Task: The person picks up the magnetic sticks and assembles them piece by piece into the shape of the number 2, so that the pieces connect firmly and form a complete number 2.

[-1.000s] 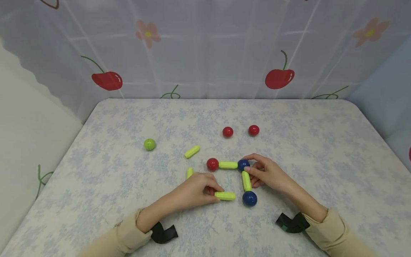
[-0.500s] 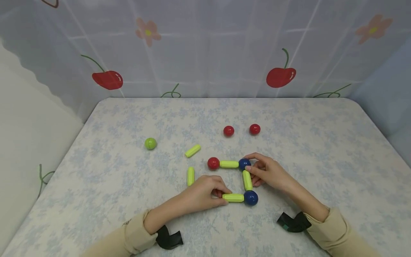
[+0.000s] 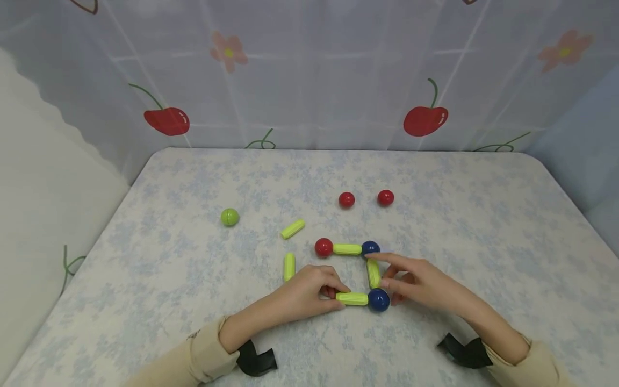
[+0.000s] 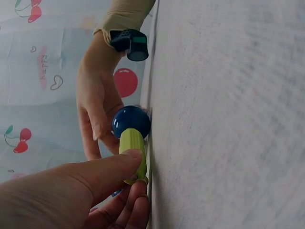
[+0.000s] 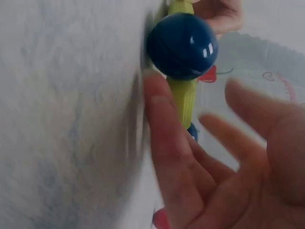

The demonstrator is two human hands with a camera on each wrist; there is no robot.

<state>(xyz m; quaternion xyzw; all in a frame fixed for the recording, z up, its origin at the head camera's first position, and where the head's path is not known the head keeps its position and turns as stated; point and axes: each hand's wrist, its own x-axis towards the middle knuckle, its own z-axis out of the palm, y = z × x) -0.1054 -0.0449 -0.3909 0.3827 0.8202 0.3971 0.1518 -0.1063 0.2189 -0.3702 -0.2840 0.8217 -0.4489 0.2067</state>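
With thumb and fingers my left hand (image 3: 309,287) pinches the left end of a yellow-green ribbed stick (image 3: 357,299). The stick's other end meets the nearer blue ball (image 3: 379,300), as the left wrist view also shows. A second ribbed stick (image 3: 373,274) runs back from that ball to the farther blue ball (image 3: 370,247). From there another stick (image 3: 347,249) leads left to a red ball (image 3: 324,248). My right hand (image 3: 425,282) is beside the right-hand stick, fingers loosely spread. In the right wrist view its fingers (image 5: 164,114) lie close to the blue ball (image 5: 183,45).
Two loose sticks, one tilted (image 3: 293,229) and one partly behind the left hand (image 3: 289,266), lie left of the joined pieces. Two red balls (image 3: 346,200) sit farther back, and a green ball (image 3: 229,217) lies at the left. A printed curtain (image 3: 309,75) hangs behind the table.
My left hand has moved right, bringing its stick up against the nearer blue ball. My right hand has let go of the farther blue ball and shifted toward me.
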